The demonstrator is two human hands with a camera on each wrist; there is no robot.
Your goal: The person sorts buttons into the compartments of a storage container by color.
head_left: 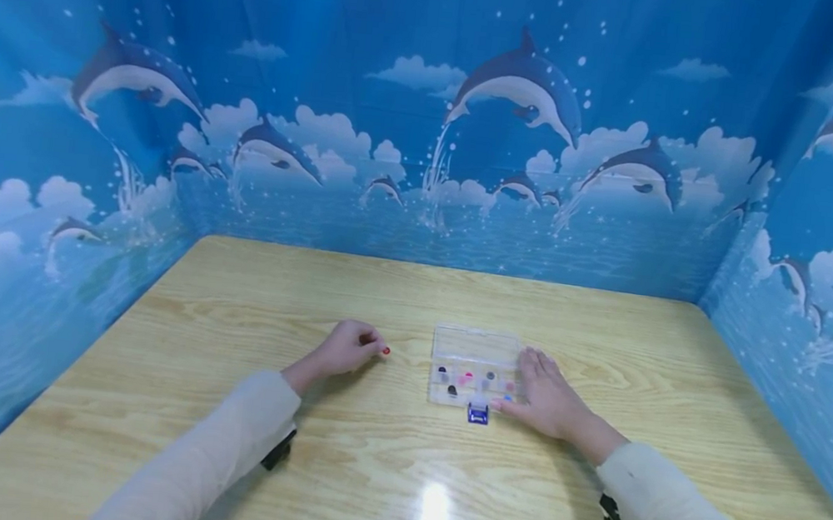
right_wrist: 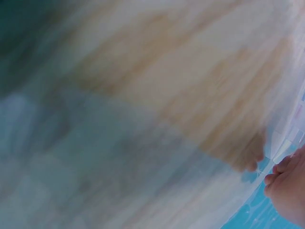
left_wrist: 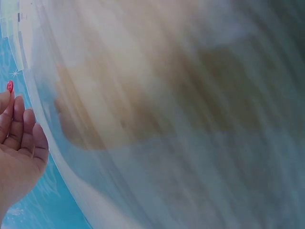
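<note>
Between the thumb and a fingertip, my left hand (head_left: 351,348) pinches a small red button (head_left: 387,350), left of the box. Its holes show in the left wrist view, at the far left edge, where the button (left_wrist: 10,86) pokes up above the fingers. A clear plastic compartment box (head_left: 431,384) lies on the table, its transparent lid (head_left: 476,346) laid back. My right hand (head_left: 549,400) rests along the box's right side with straight fingers, the thumb at the front edge. Several small pieces in black, pink, grey and blue sit in the compartments, including a black one (head_left: 452,391).
A blue-purple tab (head_left: 478,414) sticks out at the front of the box. The wood-grain table (head_left: 364,489) is enclosed by a blue dolphin-print curtain (head_left: 347,203) at the back and sides. Blurred, reflective surfaces fill most of both wrist views.
</note>
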